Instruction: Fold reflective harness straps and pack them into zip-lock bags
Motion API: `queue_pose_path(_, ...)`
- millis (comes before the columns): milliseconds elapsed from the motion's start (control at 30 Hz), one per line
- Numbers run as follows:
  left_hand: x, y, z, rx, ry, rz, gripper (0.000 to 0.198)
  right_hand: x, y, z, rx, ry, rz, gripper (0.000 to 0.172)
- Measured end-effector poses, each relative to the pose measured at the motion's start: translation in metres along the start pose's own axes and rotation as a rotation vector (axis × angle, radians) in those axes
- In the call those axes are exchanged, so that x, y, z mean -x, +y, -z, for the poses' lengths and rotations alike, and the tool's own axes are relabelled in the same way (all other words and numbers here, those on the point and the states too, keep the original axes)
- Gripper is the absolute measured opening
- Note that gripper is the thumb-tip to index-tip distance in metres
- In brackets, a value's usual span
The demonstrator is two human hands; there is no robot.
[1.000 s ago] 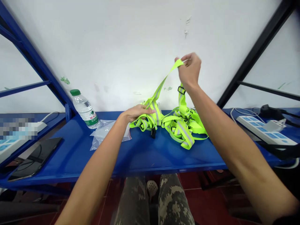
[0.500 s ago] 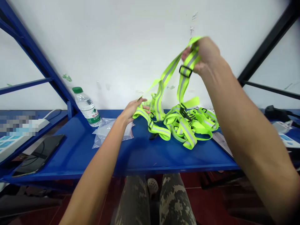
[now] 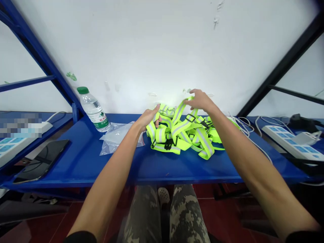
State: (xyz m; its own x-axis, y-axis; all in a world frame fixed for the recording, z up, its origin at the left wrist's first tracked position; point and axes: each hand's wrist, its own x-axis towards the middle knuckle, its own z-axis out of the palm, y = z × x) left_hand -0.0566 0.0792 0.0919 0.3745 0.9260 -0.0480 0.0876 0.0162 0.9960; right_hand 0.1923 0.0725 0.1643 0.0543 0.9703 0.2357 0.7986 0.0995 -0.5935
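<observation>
a: where are the reflective straps?
b: on the blue surface, well to the right of the water bottle. one tangled neon-yellow heap with grey stripes. it sits about as close to the white wall as the bottle does.
a: left hand?
b: at the bottle-side edge of the heap. thumb up, fingers curled onto a strap loop and touching it. real grip or just resting, cannot tell.
a: right hand?
b: over the top of the heap, on the side away from the bottle. fingers closed in a pinch on one strap, which is raised a little off the rest.
a: anything in between?
b: clear plastic bag lies flat just right of the bottle, between it and the straps. black buckle shows at the heap's front edge, further right of the bottle than the bag.
a: rest?
b: dark phone lies flat left of the bottle, nearer the person. white power strip is far right of the bottle, past the straps. white cable is looped just beyond the heap on that side.
</observation>
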Motion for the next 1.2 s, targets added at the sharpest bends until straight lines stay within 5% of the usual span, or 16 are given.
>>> queue_pose_path(67,-0.002,-0.003,-0.006,-0.219,0.080,-0.035,0.059,0.022,0.005,-0.008,0.237,0.088,0.142,0.063)
queue_pose_path(133,0.000,0.000,-0.014,-0.535,0.279,-0.146,0.045,0.053,-0.002,-0.016,0.264,0.063,0.388,0.044)
queue_pose_path(200,0.009,0.008,-0.026,-0.845,0.555,-0.305,0.027,0.083,-0.009,-0.026,0.219,-0.139,0.542,0.029)
queue_pose_path(267,0.025,0.015,-0.040,-1.012,0.643,-0.438,0.018,0.104,-0.010,-0.038,0.265,-0.330,0.636,0.025)
queue_pose_path(300,0.034,0.016,-0.048,-1.037,0.544,-0.477,0.017,0.110,-0.006,-0.043,0.312,-0.377,0.646,0.025)
queue_pose_path(433,0.064,0.004,-0.070,-0.998,-0.291,-0.367,0.021,0.109,0.021,-0.058,0.507,-0.488,0.568,0.034)
queue_pose_path(533,0.074,-0.014,-0.069,-1.106,-0.438,-0.264,0.063,0.101,0.038,-0.060,0.537,-0.466,0.480,0.050)
queue_pose_path(667,0.074,-0.029,-0.058,-1.255,-0.242,-0.199,0.105,0.099,0.048,-0.061,0.483,-0.403,0.463,0.060)
queue_pose_path(900,0.060,-0.035,-0.039,-1.178,-0.062,-0.299,0.045,0.117,0.035,-0.071,0.270,-0.257,0.700,0.064)
queue_pose_path(1100,0.045,-0.006,-0.025,-0.622,0.458,-0.390,0.039,0.132,0.022,-0.075,0.201,-0.393,0.614,0.043)
queue_pose_path(1200,0.040,0.006,-0.021,-0.114,0.510,-0.255,0.044,0.132,0.021,-0.079,0.299,-0.438,0.627,0.059)
